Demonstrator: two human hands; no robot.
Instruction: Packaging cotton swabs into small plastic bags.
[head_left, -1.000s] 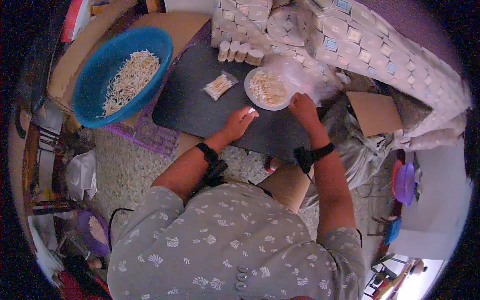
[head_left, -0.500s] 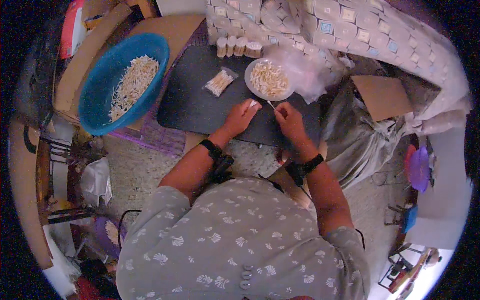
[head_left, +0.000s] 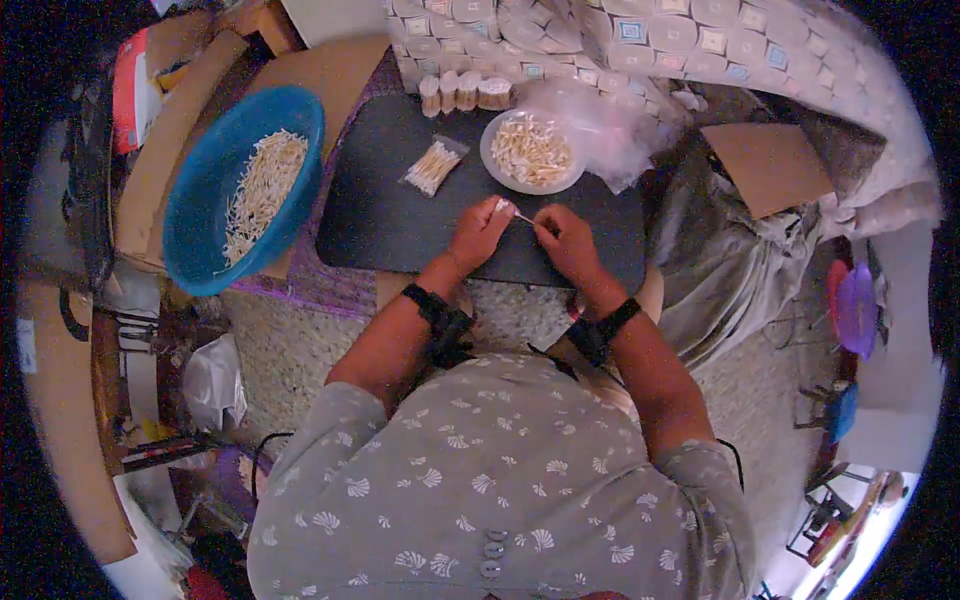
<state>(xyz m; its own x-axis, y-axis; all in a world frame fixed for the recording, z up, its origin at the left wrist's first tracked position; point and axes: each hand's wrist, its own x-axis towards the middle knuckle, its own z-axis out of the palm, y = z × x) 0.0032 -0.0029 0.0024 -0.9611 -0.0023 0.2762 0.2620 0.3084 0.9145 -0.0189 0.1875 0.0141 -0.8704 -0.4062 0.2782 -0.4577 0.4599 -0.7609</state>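
Note:
Over the near part of a dark tabletop (head_left: 370, 225), my left hand (head_left: 478, 232) is closed, with a small white tuft (head_left: 503, 206) like cotton at its fingertips. My right hand (head_left: 566, 242) pinches a thin cotton swab (head_left: 525, 217). The swab points left, its far end reaching the white tuft. Just beyond my hands stands a white bowl (head_left: 488, 165) heaped with cotton swabs (head_left: 532, 150). To its left lies a clear packet of swabs (head_left: 433, 167). Several small round tubs of swabs (head_left: 465, 93) stand in a row at the table's back edge.
A large blue basin (head_left: 190, 220) holding many loose swabs tilts at the left beside cardboard (head_left: 330, 75). Crumpled clear plastic (head_left: 618, 140) lies right of the bowl. Patterned fabric (head_left: 690, 45) covers something behind the table. A cardboard piece (head_left: 768, 168) rests on grey cloth (head_left: 690, 290) at the right.
My right hand has come slightly left and lower, bringing the swab from the bowl's near edge to the white tuft in my left fingers. The whole view has shifted a little.

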